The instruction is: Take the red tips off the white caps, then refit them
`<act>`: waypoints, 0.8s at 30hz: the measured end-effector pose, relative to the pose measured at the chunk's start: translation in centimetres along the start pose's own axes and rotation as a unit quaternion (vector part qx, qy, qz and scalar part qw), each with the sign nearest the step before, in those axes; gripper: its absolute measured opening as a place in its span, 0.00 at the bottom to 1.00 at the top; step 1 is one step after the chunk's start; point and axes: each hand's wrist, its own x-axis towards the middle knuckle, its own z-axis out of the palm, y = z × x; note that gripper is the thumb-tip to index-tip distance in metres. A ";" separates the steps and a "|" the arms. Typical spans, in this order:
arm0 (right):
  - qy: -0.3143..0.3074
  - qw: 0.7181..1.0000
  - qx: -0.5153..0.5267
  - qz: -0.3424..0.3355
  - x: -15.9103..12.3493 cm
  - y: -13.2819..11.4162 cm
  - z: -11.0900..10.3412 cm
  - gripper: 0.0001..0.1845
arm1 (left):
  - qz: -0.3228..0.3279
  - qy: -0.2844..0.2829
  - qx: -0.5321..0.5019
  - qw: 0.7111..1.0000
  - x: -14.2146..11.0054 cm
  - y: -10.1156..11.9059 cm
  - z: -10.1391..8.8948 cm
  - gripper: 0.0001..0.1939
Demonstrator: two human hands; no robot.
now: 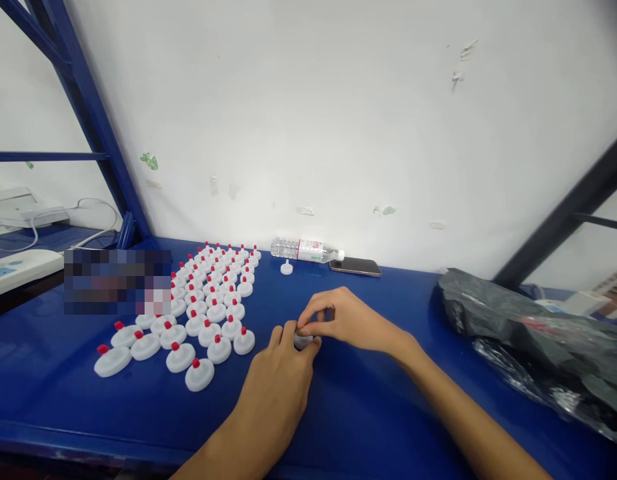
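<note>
My left hand is closed round a white round nozzle cap on the blue table, its thumb and fingers at the sides. Most of that cap is hidden by the fingers. Above it, my right hand pinches thumb and forefinger together at the cap's top; what lies between those fingertips is too covered to make out. To the left stand several rows of white nozzle caps with red tips, upright on their discs. One white nozzle cap without a visible red tip on top stands apart, near the wall.
A clear water bottle lies by the wall beside a dark phone. Grey plastic bags lie at the right. Blue frame posts rise at the left. A white device sits at the left edge, near a blurred-out patch.
</note>
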 end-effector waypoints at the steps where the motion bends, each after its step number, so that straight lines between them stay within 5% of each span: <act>1: -0.001 1.000 0.004 0.003 0.0 0.0 0.1 0.03 | 0.000 0.000 -0.001 1.000 0.0 0.0 0.0 0.26; 15: 0.033 0.999 0.003 0.023 0.6 1.2 0.9 0.02 | -0.030 0.077 -0.101 0.991 -0.6 0.0 0.0 0.19; 21: 0.046 0.998 -0.045 -0.016 1.2 2.4 2.5 0.12 | -0.068 0.061 -0.096 0.991 -0.6 0.3 -0.2 0.13; 24: 0.064 0.997 -0.038 -0.015 1.4 3.0 2.8 0.07 | -0.057 0.048 -0.074 0.994 -0.5 0.4 -0.1 0.14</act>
